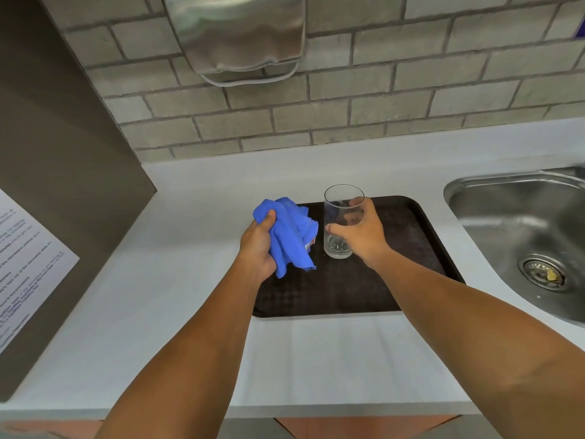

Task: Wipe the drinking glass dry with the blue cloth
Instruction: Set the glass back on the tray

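A clear drinking glass [340,201] stands upright on a dark brown tray [411,248] on the white counter. My right hand [361,232] is wrapped around the glass from the right, thumb at its lower front and fingers behind it. Just left of the glass, my left hand [258,245] grips a bunched blue cloth [292,236], which hangs down over the tray's left edge. A small gap separates the cloth from the glass.
A steel sink [522,229] with a drain is set into the counter at the right. A grey brick wall with a metal dispenser [237,36] rises behind. A brown cabinet side with a printed paper sheet [25,267] stands at the left.
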`<state>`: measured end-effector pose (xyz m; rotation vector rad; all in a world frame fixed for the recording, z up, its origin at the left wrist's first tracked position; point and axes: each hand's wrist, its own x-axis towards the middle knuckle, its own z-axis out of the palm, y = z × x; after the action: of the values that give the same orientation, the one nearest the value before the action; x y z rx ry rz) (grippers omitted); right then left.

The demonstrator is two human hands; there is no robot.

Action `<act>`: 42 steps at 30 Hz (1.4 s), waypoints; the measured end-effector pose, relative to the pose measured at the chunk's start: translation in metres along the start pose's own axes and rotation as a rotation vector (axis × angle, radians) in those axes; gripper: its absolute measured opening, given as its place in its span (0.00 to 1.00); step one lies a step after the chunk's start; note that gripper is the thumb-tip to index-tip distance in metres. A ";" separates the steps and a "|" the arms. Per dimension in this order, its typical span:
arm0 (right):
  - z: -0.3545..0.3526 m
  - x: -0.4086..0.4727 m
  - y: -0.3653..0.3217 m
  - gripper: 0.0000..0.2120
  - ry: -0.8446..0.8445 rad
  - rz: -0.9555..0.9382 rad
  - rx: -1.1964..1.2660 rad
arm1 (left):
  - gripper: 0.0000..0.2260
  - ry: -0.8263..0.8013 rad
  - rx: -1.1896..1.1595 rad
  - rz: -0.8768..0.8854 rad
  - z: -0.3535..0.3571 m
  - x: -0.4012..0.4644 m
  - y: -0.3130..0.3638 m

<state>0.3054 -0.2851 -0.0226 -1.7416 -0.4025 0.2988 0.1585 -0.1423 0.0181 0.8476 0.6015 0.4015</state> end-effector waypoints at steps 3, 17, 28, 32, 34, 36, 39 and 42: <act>-0.001 0.000 0.000 0.32 0.002 -0.003 -0.017 | 0.21 0.021 0.000 0.002 -0.002 0.002 0.000; 0.003 -0.005 -0.004 0.32 -0.013 -0.019 -0.098 | 0.21 0.030 -0.015 0.009 -0.007 0.004 0.002; -0.002 -0.023 -0.010 0.39 0.074 -0.004 -0.046 | 0.21 0.003 0.013 0.021 -0.014 0.001 0.006; 0.016 -0.066 -0.003 0.14 0.250 -0.118 0.047 | 0.21 -0.033 0.035 0.022 -0.017 -0.003 0.012; 0.033 -0.083 -0.006 0.14 0.150 -0.067 0.079 | 0.21 -0.046 0.043 0.024 -0.018 -0.007 0.016; 0.048 -0.088 -0.022 0.14 0.014 0.094 0.132 | 0.20 -0.048 0.040 0.019 -0.019 -0.011 0.019; 0.066 -0.079 -0.054 0.25 -0.253 0.423 0.347 | 0.18 -0.067 0.021 -0.015 -0.025 -0.016 0.025; 0.078 -0.066 -0.072 0.28 -0.446 0.504 0.514 | 0.17 -0.103 0.016 -0.036 -0.037 -0.024 0.034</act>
<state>0.2057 -0.2312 0.0303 -1.2349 -0.1690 1.0691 0.1136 -0.1144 0.0339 0.8659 0.5247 0.3187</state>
